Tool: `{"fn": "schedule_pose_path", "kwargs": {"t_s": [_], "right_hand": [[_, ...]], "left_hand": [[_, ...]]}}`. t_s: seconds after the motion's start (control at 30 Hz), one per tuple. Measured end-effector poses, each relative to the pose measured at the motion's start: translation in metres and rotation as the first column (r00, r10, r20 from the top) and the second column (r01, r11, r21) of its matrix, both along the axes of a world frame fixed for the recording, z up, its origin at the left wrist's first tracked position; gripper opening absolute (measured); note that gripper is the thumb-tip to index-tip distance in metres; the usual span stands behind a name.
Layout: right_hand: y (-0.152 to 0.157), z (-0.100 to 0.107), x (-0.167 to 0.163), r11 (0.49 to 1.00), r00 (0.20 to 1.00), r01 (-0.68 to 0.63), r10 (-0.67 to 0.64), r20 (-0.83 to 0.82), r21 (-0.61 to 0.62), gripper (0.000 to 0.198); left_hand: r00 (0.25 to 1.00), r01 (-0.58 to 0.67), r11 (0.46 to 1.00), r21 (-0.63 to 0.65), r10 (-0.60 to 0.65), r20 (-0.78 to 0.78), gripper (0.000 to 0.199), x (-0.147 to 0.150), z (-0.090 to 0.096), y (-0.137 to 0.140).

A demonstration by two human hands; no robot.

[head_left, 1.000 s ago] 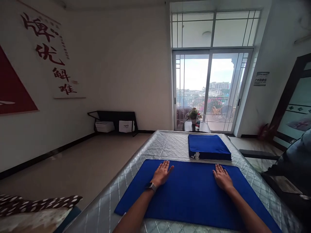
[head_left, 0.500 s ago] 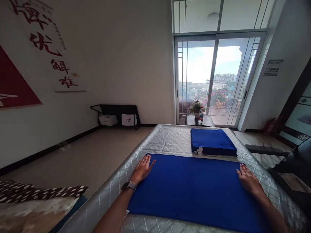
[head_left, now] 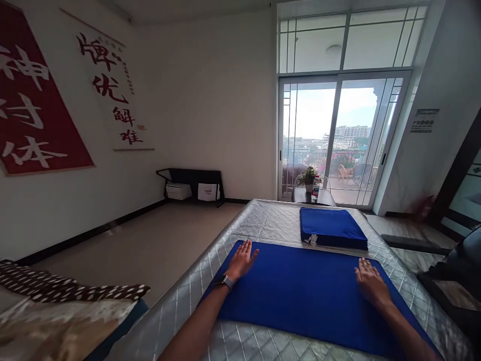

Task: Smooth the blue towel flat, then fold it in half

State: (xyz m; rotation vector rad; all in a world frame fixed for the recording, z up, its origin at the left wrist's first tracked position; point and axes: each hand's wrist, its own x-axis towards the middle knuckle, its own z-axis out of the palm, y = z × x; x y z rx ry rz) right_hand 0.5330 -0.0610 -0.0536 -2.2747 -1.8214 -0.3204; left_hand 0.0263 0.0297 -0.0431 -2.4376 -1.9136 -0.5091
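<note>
A blue rectangular cloth lies spread flat on the silver quilted cover. My left hand rests palm down near its far left corner, fingers out straight and thumb apart. Toward the far right corner, my right hand also lies flat on the cloth with its fingers stretched. Neither hand grips anything. Just beyond the cloth sits a neat stack of folded blue cloths, with white tags showing at its near left corner. A watch is on my left wrist.
A small dark table with a potted plant and a bottle stands past the far edge, before glass sliding doors. Patterned bedding lies at the near left. A black rack stands by the wall.
Both hands have slid inward over the cloth, the left to the right and the right to the left, staying flat. The camera view has tilted up and turned slightly left.
</note>
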Motion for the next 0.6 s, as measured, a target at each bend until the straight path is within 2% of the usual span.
{"fn": "schedule_pose_path", "kwargs": {"t_s": [0.13, 0.27, 0.37, 0.5, 0.6], "right_hand": [[-0.008, 0.013, -0.094, 0.969, 0.969, -0.243, 0.24, -0.056, -0.049, 0.065], [-0.004, 0.02, -0.169, 0.93, 0.929, -0.355, 0.34, -0.144, -0.098, 0.064], [0.0, 0.013, -0.19, 0.904, 0.909, -0.408, 0.39, -0.146, -0.126, 0.063], [0.001, 0.002, -0.189, 0.895, 0.901, -0.428, 0.411, -0.139, -0.125, 0.065], [0.001, 0.002, -0.187, 0.895, 0.9, -0.425, 0.403, -0.165, -0.133, 0.066]], "left_hand": [[0.975, 0.222, 0.975, -0.006, -0.222, -0.007, 0.07, 0.079, -0.003, -0.03], [0.925, 0.379, 0.925, 0.009, -0.379, 0.004, 0.072, 0.148, -0.006, -0.052], [0.922, 0.387, 0.922, -0.014, -0.386, 0.027, 0.074, 0.169, -0.009, -0.058], [0.926, 0.376, 0.926, -0.024, -0.375, 0.043, 0.074, 0.169, -0.014, -0.058], [0.925, 0.378, 0.926, -0.02, -0.377, 0.048, 0.073, 0.166, -0.016, -0.057]]}}
